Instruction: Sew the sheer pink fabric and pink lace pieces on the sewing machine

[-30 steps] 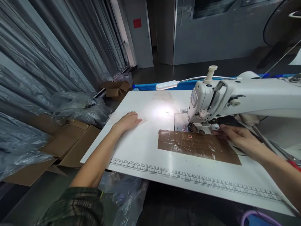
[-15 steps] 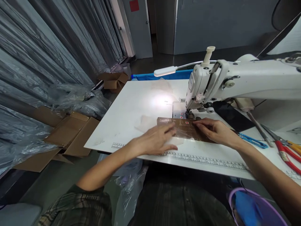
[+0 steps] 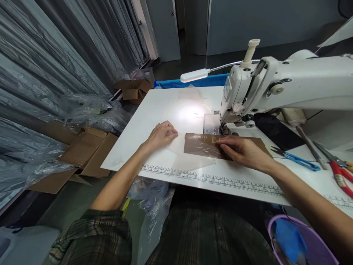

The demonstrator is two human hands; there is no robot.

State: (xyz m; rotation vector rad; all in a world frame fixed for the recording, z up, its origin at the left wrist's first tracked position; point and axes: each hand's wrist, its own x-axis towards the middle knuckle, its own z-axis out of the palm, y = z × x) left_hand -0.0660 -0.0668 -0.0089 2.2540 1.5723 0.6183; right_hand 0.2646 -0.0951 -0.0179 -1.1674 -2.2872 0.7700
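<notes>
A flat brown glossy panel (image 3: 198, 144), with scuffs and small pale markings, lies in front of the sewing machine's needle area (image 3: 222, 127). My right hand (image 3: 244, 150) rests over it, thumb and forefinger pinched close to its upper middle; what is between them is too small to name. Left of the panel, my left hand (image 3: 162, 134) is on the white table with its fingertips pressed together. They are at the edge of a thin see-through pale sheet (image 3: 176, 160) that partly runs under the panel. Whether the fingers grip that sheet is hard to see.
The white sewing machine (image 3: 303, 82) stands at the right, its lamp (image 3: 194, 75) lit. Blue thread snips (image 3: 300, 161) and red-handled scissors (image 3: 340, 176) lie on the right. A printed ruler (image 3: 206, 180) follows the table's front edge. Cardboard boxes (image 3: 82, 151) stand left; a purple bin (image 3: 317, 243) sits below.
My left hand has moved left and away from me, off the brown panel, and its spread fingers have closed together. My right hand has shifted slightly left along the panel.
</notes>
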